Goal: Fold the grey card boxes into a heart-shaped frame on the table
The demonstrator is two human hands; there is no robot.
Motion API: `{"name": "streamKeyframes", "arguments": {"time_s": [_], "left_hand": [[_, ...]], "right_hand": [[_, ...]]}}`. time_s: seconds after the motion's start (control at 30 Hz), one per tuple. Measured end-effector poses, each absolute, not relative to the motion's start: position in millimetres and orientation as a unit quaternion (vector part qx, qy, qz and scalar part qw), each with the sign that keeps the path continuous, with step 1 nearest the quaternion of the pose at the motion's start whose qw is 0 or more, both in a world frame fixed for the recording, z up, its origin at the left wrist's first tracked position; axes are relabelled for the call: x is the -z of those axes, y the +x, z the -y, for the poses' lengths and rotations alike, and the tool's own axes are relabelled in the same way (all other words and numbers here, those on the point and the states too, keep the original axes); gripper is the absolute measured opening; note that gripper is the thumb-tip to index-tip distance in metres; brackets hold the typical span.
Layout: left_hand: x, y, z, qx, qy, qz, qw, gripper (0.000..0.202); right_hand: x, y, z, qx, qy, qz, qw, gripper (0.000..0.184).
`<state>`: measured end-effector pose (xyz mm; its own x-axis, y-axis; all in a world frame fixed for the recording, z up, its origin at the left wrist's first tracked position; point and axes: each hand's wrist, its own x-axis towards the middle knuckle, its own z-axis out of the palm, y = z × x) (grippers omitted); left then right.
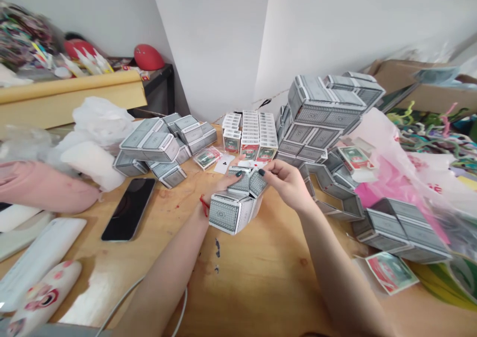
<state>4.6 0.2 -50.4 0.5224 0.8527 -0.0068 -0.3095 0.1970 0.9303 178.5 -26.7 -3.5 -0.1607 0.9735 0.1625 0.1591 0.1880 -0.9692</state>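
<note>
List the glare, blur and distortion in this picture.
Head view: glare whitens the wooden table beside the patterned white object; head view: the clear plastic at far left looks soft; head view: wide-angle stretching skews the outer edges; head view: the folded-card piece by the fingers stays fairly crisp.

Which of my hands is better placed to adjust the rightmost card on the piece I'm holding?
Probably your right hand: its thumb is already at the rightmost card, while your left hand holds the card piece from the other side.
</note>
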Motion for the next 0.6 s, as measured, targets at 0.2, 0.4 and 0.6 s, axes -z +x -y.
{"name": "streamKeyframes", "arguments": {"time_s": [0.2,0.4,0.6], "left_hand": [[53,3,-7,-0.411,0.480,-0.321,0.705,0.027],[41,5,-2,-0.417,0.504,-0.355,0.668,0.018],[49,7,-6,-0.411,0.526,-0.354,0.655,0.022]], "right_hand": [[22,176,18,-0.404,-0.504,0.604,0.467,0.013],[26,180,15,-0.456,-0.504,0.578,0.452,0.013],[20,181,17,-0.489,-0.521,0.550,0.433,0.012]]}}
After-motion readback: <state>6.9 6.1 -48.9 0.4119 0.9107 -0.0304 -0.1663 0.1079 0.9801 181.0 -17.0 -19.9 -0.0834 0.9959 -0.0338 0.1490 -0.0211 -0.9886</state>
